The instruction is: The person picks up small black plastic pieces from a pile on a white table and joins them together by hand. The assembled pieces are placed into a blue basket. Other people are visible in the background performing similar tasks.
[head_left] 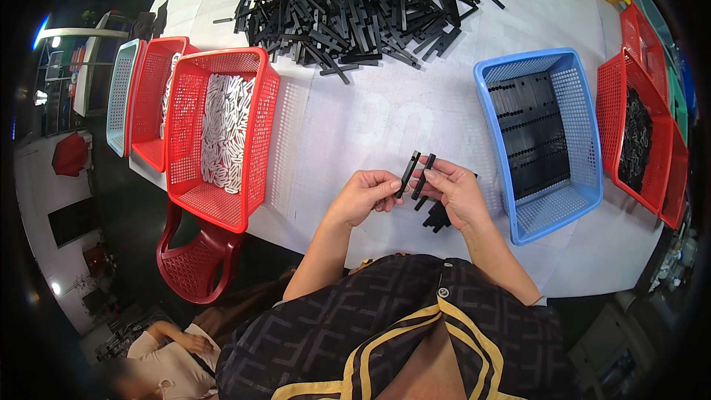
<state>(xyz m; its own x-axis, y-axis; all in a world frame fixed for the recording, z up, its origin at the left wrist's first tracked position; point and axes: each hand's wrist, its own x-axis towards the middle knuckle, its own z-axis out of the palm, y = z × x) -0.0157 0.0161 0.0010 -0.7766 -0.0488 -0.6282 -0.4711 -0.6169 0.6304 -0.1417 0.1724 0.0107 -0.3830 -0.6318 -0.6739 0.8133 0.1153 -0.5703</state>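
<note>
My left hand [372, 196] pinches a slim black bar [408, 172] between thumb and fingers, its far end tilted up. Close beside it, my right hand [453, 191] grips another black bar [424, 175], almost parallel to the first. Part of a further black bar [421, 203] shows below my right fingers; I cannot tell whether it is held. A small stack of black bars [438, 216] lies on the white table, partly hidden by my right hand. Farther off spreads a large loose heap of similar black bars [348, 11].
To the left, a red basket [255, 141] holds many small white pieces. On the right stands a blue basket [585, 126] with black bars in neat rows. Beyond it, a red basket [611, 96] contains small dark parts. A dark red chair [194, 263] and another person [174, 359] are at the lower left.
</note>
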